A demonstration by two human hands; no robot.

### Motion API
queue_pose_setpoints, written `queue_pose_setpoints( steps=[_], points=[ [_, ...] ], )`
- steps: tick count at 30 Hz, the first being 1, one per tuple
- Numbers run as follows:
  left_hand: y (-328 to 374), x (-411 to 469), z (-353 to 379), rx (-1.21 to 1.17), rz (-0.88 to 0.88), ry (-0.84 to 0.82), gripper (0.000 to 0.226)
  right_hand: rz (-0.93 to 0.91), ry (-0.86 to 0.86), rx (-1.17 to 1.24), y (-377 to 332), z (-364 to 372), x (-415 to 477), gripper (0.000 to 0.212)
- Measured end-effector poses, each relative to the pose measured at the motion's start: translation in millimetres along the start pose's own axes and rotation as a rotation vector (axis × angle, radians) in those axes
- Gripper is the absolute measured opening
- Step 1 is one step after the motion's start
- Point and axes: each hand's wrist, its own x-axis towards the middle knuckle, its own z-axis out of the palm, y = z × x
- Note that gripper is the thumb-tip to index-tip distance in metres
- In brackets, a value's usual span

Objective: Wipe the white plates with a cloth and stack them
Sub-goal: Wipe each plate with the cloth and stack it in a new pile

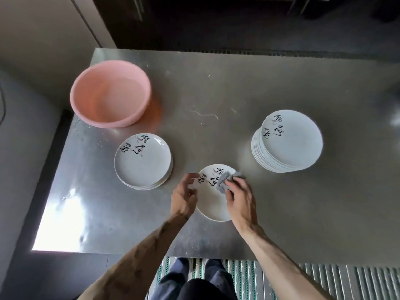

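We see the plate [213, 205] at the near middle of the steel desk [238, 94], between both hands. It is round, so it has no true long axis, though from the head view it looks stretched from near to far. Whether it lies flat or is tipped we cannot tell. Its black brush lettering sits on the far part, face up. The left hand [184, 198] is at the plate's left rim, its fingers [190, 176] curled narrowly at that edge and holding it. The right hand [240, 200] lies over the plate's right side, and its fingers [229, 191] are bunched round a grey cloth [225, 182], pressing it onto the far right of the plate, just beside the lettering. To the left, close by but apart from the plate, stands a short stack [142, 163] of like plates. A tall stack [290, 144] stands further off on the right. Both stacks have their lettering at the far side. A pink basin [110, 94] sits at the far left of the desk.
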Motion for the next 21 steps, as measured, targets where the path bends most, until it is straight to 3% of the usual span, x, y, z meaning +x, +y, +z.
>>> queue_pose_setpoints(
  steps=[4, 8, 10, 14, 21],
  points=[
    [-34.8, 4.7, 3.2, 0.297, 0.176, -0.032, 0.072, -0.071, 0.002, 0.009, 0.0, 8.9, 10.8, 0.023],
    [-56.9, 6.9, 4.3, 0.532, 0.298, -0.102, 0.112, -0.102, -0.032, -0.049, -19.4, 19.8, 25.7, 0.024],
    [-59.9, 5.8, 6.5, 0.543, 0.335, -0.073, 0.125, -0.181, -0.096, -0.041, -31.8, 27.5, 13.4, 0.022],
    [-59.3, 0.4, 9.5, 0.519, 0.348, -0.028, 0.125, -0.354, -0.198, -0.017, -31.4, 27.7, -16.8, 0.025],
    [-44.9, -1.6, 4.0, 0.475, 0.3, -0.06, 0.133, -0.247, -0.174, -0.022, -33.9, 41.2, 15.2, 0.027]
  ],
)
